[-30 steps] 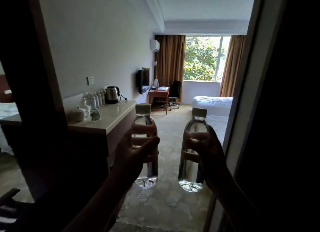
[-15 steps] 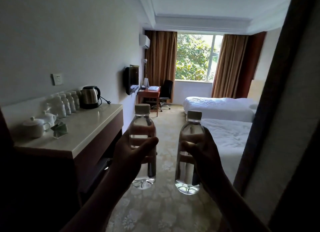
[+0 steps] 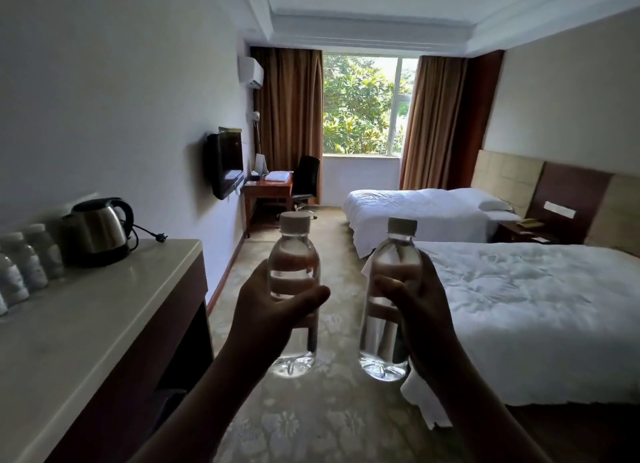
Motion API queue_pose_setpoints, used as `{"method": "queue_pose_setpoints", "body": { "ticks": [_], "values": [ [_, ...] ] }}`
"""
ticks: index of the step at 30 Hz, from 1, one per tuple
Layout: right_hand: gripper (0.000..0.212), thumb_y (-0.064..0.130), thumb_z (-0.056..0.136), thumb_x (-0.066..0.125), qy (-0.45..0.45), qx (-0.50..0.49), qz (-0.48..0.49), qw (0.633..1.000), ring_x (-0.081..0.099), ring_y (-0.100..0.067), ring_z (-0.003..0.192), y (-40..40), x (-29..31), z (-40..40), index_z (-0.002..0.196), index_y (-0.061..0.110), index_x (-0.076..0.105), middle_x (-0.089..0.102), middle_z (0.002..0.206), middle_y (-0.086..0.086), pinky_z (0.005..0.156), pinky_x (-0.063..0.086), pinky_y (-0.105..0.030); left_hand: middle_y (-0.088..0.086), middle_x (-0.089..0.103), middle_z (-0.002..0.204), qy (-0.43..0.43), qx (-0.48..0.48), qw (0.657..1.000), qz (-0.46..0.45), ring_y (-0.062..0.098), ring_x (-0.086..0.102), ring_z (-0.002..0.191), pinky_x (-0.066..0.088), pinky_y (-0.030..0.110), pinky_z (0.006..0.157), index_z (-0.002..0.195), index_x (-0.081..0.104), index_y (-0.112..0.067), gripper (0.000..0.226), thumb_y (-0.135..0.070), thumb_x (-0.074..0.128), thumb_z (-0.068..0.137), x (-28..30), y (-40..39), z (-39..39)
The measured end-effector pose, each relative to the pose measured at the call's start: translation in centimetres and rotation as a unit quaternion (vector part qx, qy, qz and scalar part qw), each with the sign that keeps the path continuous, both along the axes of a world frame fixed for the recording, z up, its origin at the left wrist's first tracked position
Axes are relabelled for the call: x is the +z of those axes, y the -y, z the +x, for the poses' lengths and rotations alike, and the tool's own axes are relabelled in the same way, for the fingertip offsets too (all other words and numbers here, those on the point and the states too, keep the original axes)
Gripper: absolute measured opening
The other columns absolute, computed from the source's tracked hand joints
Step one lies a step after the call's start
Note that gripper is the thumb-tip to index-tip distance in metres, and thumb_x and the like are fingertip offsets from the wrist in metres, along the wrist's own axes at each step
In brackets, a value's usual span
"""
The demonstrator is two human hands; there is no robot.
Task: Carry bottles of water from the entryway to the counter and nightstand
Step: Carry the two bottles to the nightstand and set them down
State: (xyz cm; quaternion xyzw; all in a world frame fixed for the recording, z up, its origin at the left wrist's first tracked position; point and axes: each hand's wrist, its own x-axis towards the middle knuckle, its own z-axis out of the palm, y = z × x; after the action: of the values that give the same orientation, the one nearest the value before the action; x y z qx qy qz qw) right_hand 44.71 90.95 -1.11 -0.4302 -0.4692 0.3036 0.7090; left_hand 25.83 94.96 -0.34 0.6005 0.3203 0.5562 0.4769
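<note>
I hold two clear water bottles with white caps upright in front of me over the carpet. My left hand [image 3: 273, 310] grips the left bottle [image 3: 293, 251] around its middle, thumb across the front. My right hand [image 3: 420, 310] grips the right bottle [image 3: 394, 255] the same way. The pale counter [image 3: 114, 310] runs along the left wall, just left of my left arm. The dark nightstand [image 3: 519, 232] stands between the two beds at the far right, with a phone on it.
A steel kettle [image 3: 98, 230] and a row of several small bottles [image 3: 26, 265] stand at the counter's back. Two white beds [image 3: 519, 300] fill the right side. A wall TV [image 3: 225, 166], desk [image 3: 268, 189] and chair [image 3: 304, 182] are further on, below the window.
I have walked out of the dark entryway into the room. The door frames have dropped out of view, the counter is now beside me, and both bottles stay gripped upright.
</note>
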Motion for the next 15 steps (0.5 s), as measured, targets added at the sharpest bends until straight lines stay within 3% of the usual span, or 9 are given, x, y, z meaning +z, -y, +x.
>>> {"method": "queue_pose_setpoints", "body": {
  "ticks": [5,9,15],
  "values": [
    [0.054,0.026,0.067,0.077,0.012,-0.008,0.009,1.000,0.073,-0.015,0.082,-10.3,-1.6,5.0,0.116,0.020,0.057,0.070,0.097,-0.005,0.062,0.058,-0.028,0.009,0.072,0.090,0.000,0.003,1.000,-0.006,0.030,0.074,0.084,0.062,0.039,0.065,0.106,0.065,-0.024,0.052,-0.033,0.082,0.058,-2.0,-10.5,5.0],
    [0.046,0.020,0.069,0.071,0.014,-0.006,0.017,1.000,0.072,-0.013,0.079,-19.5,-3.0,10.3,0.113,0.022,0.057,0.070,0.090,0.002,0.062,0.059,-0.030,0.009,0.071,0.094,-0.013,0.004,1.000,0.025,0.028,0.073,0.083,0.058,0.028,0.062,0.107,0.063,-0.024,0.043,-0.030,0.075,0.067,-2.3,-19.6,10.3],
    [0.053,0.023,0.071,0.072,0.019,0.008,0.012,1.000,0.072,-0.018,0.088,-34.0,-1.6,16.8,0.121,0.022,0.055,0.070,0.096,0.003,0.066,0.061,-0.034,0.009,0.070,0.096,-0.007,0.013,0.999,0.041,0.025,0.073,0.082,0.058,0.025,0.060,0.108,0.062,-0.022,0.039,-0.026,0.071,0.070,-0.7,-33.1,16.7]
  ]
}}
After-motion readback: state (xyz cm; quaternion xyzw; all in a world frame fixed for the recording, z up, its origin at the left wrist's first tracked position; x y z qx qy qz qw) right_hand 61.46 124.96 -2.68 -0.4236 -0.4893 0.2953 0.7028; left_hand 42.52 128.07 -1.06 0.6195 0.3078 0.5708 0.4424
